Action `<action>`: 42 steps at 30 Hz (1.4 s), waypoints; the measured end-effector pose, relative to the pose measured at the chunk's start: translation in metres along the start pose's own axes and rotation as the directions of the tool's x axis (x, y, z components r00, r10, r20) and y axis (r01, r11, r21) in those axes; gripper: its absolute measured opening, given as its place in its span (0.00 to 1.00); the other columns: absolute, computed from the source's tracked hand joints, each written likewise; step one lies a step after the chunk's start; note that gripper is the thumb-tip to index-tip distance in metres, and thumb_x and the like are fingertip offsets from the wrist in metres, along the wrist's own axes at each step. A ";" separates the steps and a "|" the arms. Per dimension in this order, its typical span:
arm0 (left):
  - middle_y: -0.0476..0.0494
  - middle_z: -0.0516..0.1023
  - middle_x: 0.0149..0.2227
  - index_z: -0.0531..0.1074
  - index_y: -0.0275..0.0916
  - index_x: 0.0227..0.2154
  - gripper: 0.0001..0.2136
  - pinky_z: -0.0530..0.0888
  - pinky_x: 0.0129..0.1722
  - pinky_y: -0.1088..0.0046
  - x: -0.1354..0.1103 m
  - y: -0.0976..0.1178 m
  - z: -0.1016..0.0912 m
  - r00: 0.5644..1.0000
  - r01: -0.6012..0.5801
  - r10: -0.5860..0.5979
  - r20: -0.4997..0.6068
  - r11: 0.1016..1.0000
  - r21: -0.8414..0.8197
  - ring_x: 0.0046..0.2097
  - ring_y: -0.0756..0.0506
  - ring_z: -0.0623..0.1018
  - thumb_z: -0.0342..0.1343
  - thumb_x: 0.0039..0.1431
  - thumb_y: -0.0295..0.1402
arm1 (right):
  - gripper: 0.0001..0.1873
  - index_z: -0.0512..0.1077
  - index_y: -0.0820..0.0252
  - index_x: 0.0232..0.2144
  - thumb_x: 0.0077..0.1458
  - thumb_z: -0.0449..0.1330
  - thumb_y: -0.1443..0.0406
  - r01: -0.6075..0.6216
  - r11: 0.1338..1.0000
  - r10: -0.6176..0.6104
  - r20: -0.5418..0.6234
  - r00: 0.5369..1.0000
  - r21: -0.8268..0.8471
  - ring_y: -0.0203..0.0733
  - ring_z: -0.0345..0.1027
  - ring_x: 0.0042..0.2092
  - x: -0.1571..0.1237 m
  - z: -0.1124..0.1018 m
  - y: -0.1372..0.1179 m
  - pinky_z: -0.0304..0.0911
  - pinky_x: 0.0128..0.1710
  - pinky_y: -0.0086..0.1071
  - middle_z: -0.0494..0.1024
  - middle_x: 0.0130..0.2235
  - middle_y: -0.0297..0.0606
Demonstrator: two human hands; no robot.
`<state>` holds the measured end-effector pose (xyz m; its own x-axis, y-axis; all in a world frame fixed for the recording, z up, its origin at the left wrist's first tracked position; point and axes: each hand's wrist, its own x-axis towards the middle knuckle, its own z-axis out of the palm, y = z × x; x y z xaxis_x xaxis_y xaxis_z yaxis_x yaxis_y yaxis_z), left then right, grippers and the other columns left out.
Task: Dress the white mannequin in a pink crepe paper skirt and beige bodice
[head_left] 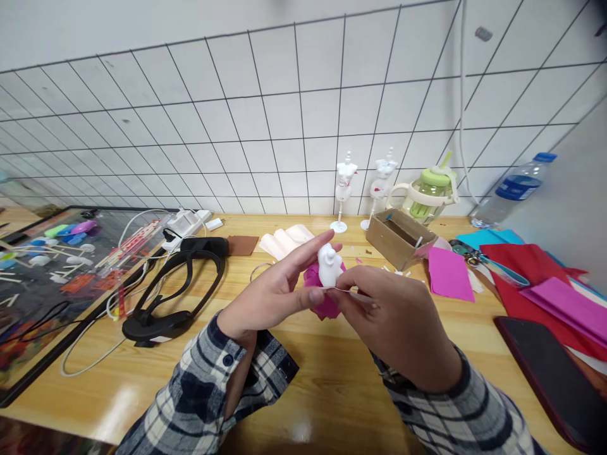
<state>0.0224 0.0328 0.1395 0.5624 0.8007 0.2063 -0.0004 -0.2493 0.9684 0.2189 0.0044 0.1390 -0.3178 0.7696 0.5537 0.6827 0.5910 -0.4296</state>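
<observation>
A small white dress-form torso stands upright between my hands, with magenta crepe paper gathered around its lower part. My left hand closes on it from the left, thumb pressed at the waist and fingers stretched behind. From the right, my right hand pinches a thin pale strand, thread or wire, at the waist. That strand runs across to my left thumb. My right fingertips touch the paper and partly hide it.
Two white mini mannequins on stands, a cardboard box and a green-lidded jug line the wall. Magenta paper, red sheets and a phone lie right. Left are a black headset, cables and a dark craft-strewn mat.
</observation>
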 end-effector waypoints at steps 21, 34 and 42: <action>0.36 0.80 0.44 0.71 0.39 0.53 0.36 0.75 0.40 0.69 0.000 -0.025 -0.002 0.988 0.026 -0.066 -0.137 0.960 -0.278 0.45 0.40 0.79 0.72 0.38 0.45 | 0.12 0.73 0.58 0.27 0.59 0.59 0.58 -0.076 0.942 0.005 0.213 0.977 0.325 0.30 0.56 0.21 0.002 -0.017 0.005 0.51 0.23 0.26 0.68 0.20 0.27; 0.45 0.76 0.34 0.74 0.39 0.39 0.32 0.73 0.35 0.75 -0.002 -0.024 0.012 0.995 0.095 -0.085 0.042 0.845 -0.526 0.34 0.47 0.77 0.72 0.30 0.51 | 0.12 0.73 0.60 0.26 0.55 0.63 0.57 -0.159 0.844 0.073 0.184 0.980 0.512 0.31 0.59 0.23 0.003 -0.014 0.004 0.56 0.22 0.24 0.70 0.20 0.29; 0.47 0.74 0.33 0.75 0.41 0.39 0.32 0.72 0.34 0.73 -0.009 -0.032 0.006 0.995 0.096 -0.104 0.009 0.884 -0.457 0.34 0.46 0.75 0.71 0.29 0.54 | 0.09 0.76 0.59 0.32 0.52 0.66 0.60 -0.302 0.629 -0.014 0.399 0.917 0.717 0.35 0.71 0.30 0.010 -0.009 0.025 0.64 0.26 0.25 0.78 0.31 0.34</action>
<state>0.0220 0.0307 0.1057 0.5668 0.8173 0.1035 -0.3241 0.1057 0.9401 0.2390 0.0243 0.1401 -0.5636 0.7936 0.2291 0.0538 0.3120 -0.9485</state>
